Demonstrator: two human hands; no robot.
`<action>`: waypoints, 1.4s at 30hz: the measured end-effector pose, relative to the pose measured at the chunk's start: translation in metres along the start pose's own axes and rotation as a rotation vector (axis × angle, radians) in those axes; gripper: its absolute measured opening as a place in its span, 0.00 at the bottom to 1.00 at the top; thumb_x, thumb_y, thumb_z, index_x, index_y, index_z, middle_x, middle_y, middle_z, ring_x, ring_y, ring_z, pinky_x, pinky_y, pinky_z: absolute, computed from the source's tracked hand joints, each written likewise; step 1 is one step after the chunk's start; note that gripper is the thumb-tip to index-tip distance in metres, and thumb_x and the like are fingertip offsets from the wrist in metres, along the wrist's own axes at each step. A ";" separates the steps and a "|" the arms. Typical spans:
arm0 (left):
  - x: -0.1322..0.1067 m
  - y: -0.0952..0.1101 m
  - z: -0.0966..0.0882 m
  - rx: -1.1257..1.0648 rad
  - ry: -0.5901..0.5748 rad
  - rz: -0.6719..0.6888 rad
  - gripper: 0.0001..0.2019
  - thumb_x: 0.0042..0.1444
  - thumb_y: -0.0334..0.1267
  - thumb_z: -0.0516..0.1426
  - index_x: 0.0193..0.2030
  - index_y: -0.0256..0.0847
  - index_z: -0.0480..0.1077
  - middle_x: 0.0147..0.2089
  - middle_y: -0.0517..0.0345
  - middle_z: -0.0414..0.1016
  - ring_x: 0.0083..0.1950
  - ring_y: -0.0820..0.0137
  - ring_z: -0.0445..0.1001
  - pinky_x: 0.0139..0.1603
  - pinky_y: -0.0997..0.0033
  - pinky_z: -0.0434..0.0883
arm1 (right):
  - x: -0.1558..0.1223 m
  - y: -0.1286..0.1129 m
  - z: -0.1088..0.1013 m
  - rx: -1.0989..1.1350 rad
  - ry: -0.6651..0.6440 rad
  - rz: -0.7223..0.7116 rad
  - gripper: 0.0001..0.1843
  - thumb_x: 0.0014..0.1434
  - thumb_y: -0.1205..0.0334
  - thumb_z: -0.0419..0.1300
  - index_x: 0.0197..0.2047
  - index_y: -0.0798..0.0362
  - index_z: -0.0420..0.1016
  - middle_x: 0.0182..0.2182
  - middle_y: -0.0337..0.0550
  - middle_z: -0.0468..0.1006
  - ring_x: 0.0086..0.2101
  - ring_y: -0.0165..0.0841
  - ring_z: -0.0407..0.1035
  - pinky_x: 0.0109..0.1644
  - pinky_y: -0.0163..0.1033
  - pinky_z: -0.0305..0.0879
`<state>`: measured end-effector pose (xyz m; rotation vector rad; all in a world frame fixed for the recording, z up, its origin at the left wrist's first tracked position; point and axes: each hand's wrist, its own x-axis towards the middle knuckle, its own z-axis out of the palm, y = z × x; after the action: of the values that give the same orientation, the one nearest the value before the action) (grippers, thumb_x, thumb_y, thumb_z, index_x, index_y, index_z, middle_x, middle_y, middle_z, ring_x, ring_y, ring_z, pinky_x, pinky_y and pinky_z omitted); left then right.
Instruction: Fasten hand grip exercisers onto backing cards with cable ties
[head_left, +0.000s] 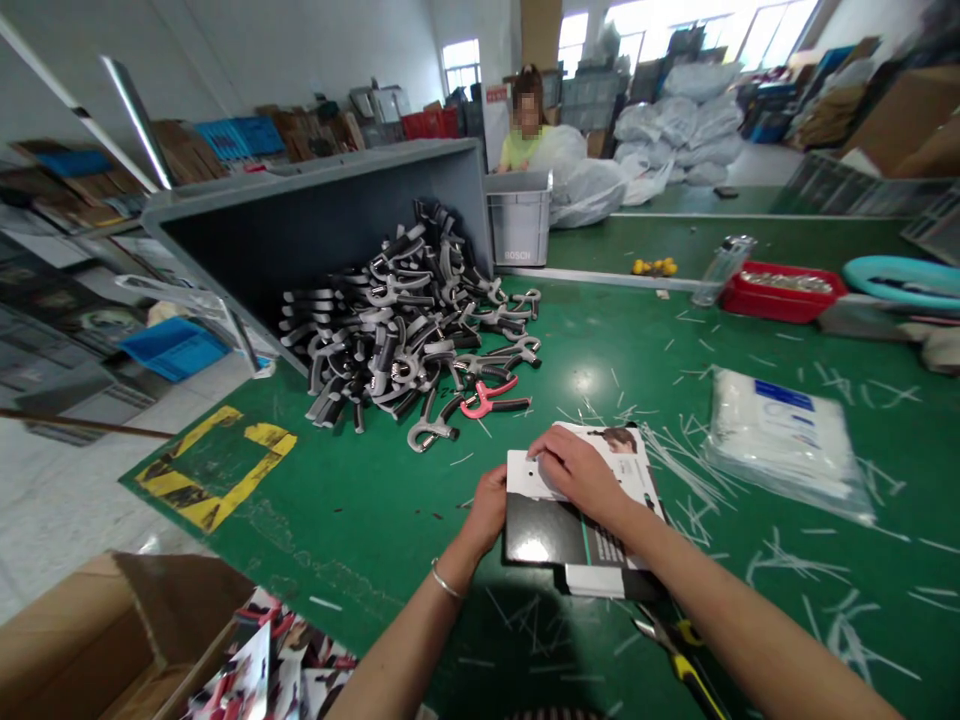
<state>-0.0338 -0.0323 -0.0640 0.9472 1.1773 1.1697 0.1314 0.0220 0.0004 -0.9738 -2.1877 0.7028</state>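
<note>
A black and white printed backing card (544,535) is in front of me, over a stack of similar cards (596,580). My left hand (491,505) is closed on the card's left edge, its fingertips partly hidden underneath. On the card's white upper part, near a small punched hole, lies my right hand (577,470). Its fingers are bent and pressed together; anything between them is too small to make out. Yellow-and-black cutting pliers (686,665) lie below my right forearm. A red hand grip strengthener (491,400) rests beyond the card, beside a heap of grey and black hand grips (397,330).
The heap spills from a tipped grey bin (315,180). White cable ties (690,470) are scattered rightward, near a bagged bundle (784,435). A red tray (780,295) stands farther back. An open carton (71,635) holds packed cards at lower left. Another person (517,150) is across the table.
</note>
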 end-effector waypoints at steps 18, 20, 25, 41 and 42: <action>-0.004 -0.008 -0.007 -0.090 -0.002 0.022 0.16 0.50 0.37 0.65 0.47 0.39 0.79 0.40 0.54 0.82 0.43 0.62 0.78 0.48 0.63 0.72 | -0.003 -0.001 -0.007 0.006 -0.093 -0.052 0.12 0.57 0.75 0.56 0.40 0.53 0.76 0.35 0.43 0.74 0.40 0.37 0.68 0.47 0.41 0.64; -0.003 -0.006 -0.006 -0.073 -0.036 0.017 0.15 0.48 0.37 0.65 0.44 0.37 0.80 0.40 0.54 0.82 0.43 0.61 0.78 0.47 0.62 0.73 | -0.003 -0.001 -0.007 0.004 -0.095 -0.050 0.11 0.58 0.74 0.56 0.40 0.53 0.76 0.35 0.44 0.74 0.40 0.36 0.68 0.47 0.41 0.63; 0.001 -0.002 0.000 -0.147 -0.024 0.024 0.15 0.47 0.37 0.67 0.42 0.37 0.78 0.41 0.53 0.82 0.42 0.63 0.78 0.47 0.64 0.73 | -0.004 -0.002 -0.008 -0.004 -0.107 -0.050 0.08 0.61 0.72 0.57 0.40 0.53 0.76 0.35 0.43 0.73 0.40 0.36 0.67 0.47 0.41 0.63; 0.019 0.061 -0.017 0.118 -0.223 -0.140 0.21 0.49 0.52 0.66 0.39 0.34 0.76 0.25 0.62 0.70 0.22 0.79 0.63 0.21 0.79 0.57 | -0.010 -0.003 -0.036 0.181 -0.011 -0.012 0.07 0.66 0.60 0.58 0.40 0.49 0.77 0.36 0.40 0.77 0.38 0.33 0.71 0.45 0.38 0.64; 0.012 0.066 -0.014 0.083 -0.176 -0.126 0.20 0.50 0.51 0.65 0.39 0.34 0.76 0.26 0.62 0.71 0.22 0.79 0.64 0.21 0.79 0.58 | -0.011 0.000 -0.047 0.175 0.051 0.025 0.08 0.66 0.58 0.57 0.41 0.49 0.77 0.37 0.41 0.78 0.38 0.33 0.71 0.44 0.38 0.65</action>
<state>-0.0585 -0.0095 -0.0040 1.0027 1.1329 0.9239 0.1711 0.0236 0.0279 -0.9202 -2.0343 0.8565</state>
